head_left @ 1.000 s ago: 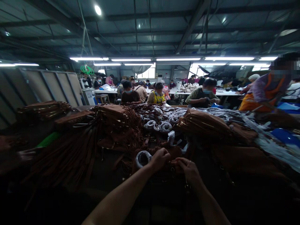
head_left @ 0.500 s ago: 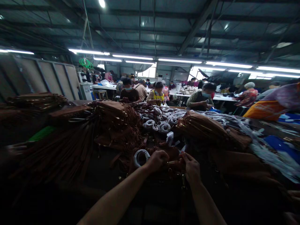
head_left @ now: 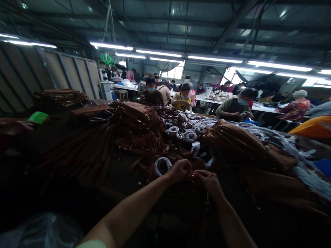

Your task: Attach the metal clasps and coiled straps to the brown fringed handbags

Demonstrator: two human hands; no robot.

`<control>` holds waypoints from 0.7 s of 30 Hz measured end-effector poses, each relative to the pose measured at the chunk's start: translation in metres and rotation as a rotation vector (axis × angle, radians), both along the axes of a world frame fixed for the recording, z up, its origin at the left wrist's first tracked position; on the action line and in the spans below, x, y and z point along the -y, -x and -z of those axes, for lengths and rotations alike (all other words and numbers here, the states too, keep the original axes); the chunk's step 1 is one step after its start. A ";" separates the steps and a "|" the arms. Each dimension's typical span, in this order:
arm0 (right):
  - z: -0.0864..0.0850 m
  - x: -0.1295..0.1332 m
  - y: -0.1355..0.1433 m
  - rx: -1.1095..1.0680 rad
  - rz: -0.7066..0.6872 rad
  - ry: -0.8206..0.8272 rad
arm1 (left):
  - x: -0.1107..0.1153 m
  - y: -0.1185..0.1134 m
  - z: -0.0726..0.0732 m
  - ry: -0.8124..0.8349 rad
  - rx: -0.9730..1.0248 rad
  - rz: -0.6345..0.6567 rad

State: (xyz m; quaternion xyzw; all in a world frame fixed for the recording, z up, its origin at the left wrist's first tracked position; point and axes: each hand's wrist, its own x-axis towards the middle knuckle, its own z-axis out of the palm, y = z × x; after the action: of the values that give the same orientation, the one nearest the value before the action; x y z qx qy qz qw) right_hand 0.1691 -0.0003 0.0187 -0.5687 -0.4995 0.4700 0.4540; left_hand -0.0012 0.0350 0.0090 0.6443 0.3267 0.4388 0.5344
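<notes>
My left hand is closed at the top edge of a dark brown leather bag lying in front of me. My right hand pinches at the same edge, its fingertips almost meeting the left ones. A small shiny metal fitting shows between them; its exact kind is too dark to tell. Below the right hand hangs a metal snap clasp. Close to my left wrist lies a coiled strap in clear wrapping.
Brown fringed bags are piled at left, more brown bags at right. Plastic-wrapped coiled straps lie between them. A green object is at far left. Several people work at tables beyond; an orange cloth is at right.
My right hand has moved in toward the left, so the fingertips now almost meet. The view has swung left, and the person in orange at right has mostly left it.
</notes>
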 end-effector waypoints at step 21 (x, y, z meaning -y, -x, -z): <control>-0.009 0.003 0.000 0.332 -0.142 -0.049 | 0.001 0.000 0.005 -0.117 -0.133 -0.059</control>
State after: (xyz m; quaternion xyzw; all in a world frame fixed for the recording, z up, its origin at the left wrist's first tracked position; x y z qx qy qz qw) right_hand 0.1694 -0.0035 0.0277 -0.5906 -0.6178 0.3881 0.3448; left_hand -0.0010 0.0345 0.0044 0.6922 0.3539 0.4290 0.4599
